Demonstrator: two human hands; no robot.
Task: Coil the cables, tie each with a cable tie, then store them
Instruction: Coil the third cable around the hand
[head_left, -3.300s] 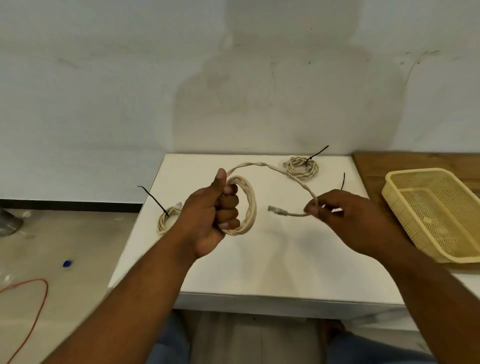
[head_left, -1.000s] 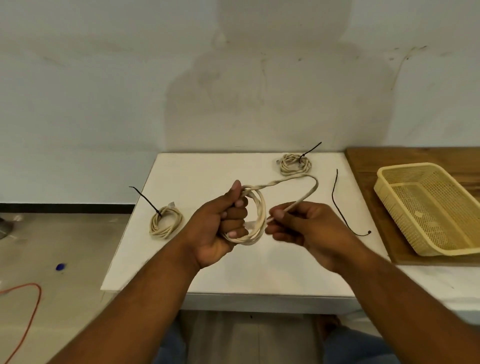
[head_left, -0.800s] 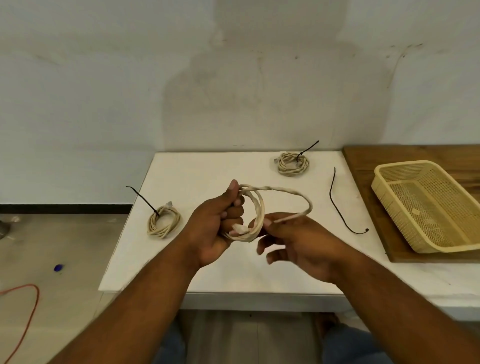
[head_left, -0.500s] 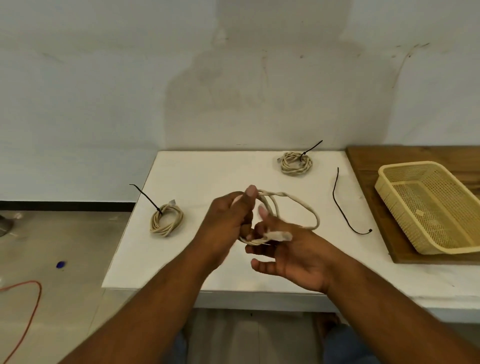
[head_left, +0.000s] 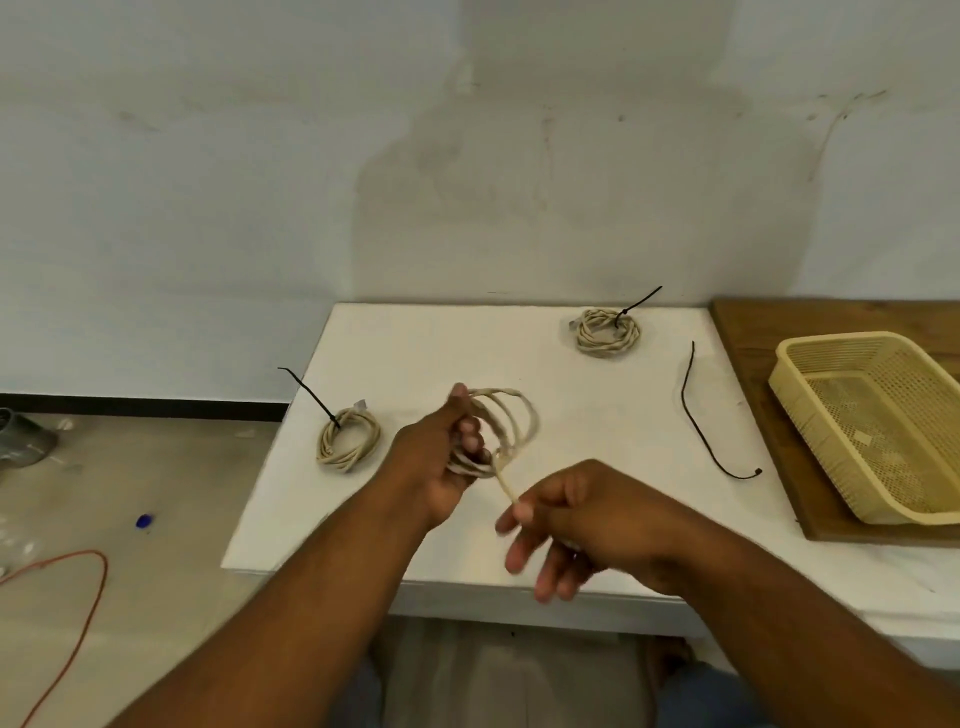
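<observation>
Two hands held the cream cable (head_left: 522, 400) over the table (head_left: 441, 343): the left hand (head_left: 436, 457) clenched round its coil; the right hand (head_left: 597, 514), against the loops earlier, had drawn back toward 5 o'clock, pinching the tail taut. A loose cable tie (head_left: 684, 395) lay at 3 o'clock.

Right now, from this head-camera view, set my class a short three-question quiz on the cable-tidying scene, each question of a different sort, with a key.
1. How many coils lying on the white table carry a black tie?
2. True or false: the yellow basket holds a coil.
3. The left hand holds the unfinished coil. What pinches its free end: A the right hand, B a black tie, C nothing?

Key
1. Two: the left tied coil and the far tied coil.
2. False.
3. A.
</observation>
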